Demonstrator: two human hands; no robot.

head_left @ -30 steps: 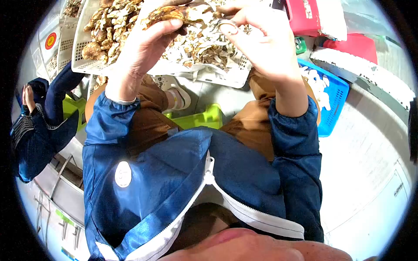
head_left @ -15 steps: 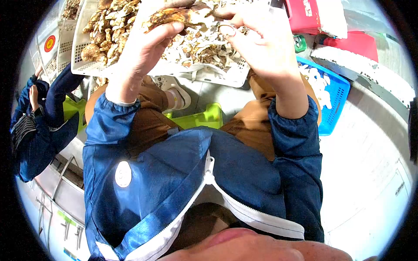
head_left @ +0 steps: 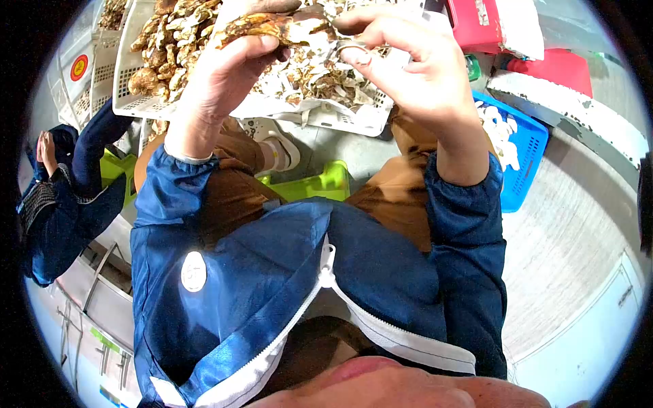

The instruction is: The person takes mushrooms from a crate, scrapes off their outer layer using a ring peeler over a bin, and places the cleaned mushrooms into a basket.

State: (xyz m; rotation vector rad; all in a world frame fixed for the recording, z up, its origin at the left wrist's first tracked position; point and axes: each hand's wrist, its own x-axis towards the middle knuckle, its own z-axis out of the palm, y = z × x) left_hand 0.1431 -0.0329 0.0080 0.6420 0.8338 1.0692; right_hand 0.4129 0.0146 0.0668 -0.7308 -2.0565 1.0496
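Left hand (head_left: pixel 228 78) is gripping a long brown mushroom (head_left: pixel 262 28) near its left end, thumb along the lower side, fingers over the top. Mushroom is lying roughly crosswise between the two hands, above a white perforated crate (head_left: pixel 252 109). Its right end is showing paler, ragged flesh.

Right hand (head_left: pixel 425 71) is facing that pale end, index finger and thumb pinching a small curved item (head_left: pixel 350 46), grip partly closed. Too small to tell whether it's a blade or a ring; can't tell if it's touching the mushroom.

Crate is holding brown mushrooms (head_left: pixel 160 64) heaped on the left and pale, thin trimmings (head_left: pixel 320 81) spread over the middle and right. Top edge is running out of view.

Blue basket (head_left: pixel 522 194) is sitting right of the right forearm, carrying white pieces (head_left: pixel 502 136). Lime-green bin (head_left: pixel 323 183) is resting on the floor between the legs, partly hidden by the clothing. Red container (head_left: pixel 473 30) is standing near the crate's upper right.

Person is wearing a blue jacket (head_left: pixel 238 272) with a white oval badge (head_left: pixel 194 272), brown trousers (head_left: pixel 391 204). Co-worker (head_left: pixel 71 211) in dark blue is sitting at far left, hands (head_left: pixel 46 155) close together.
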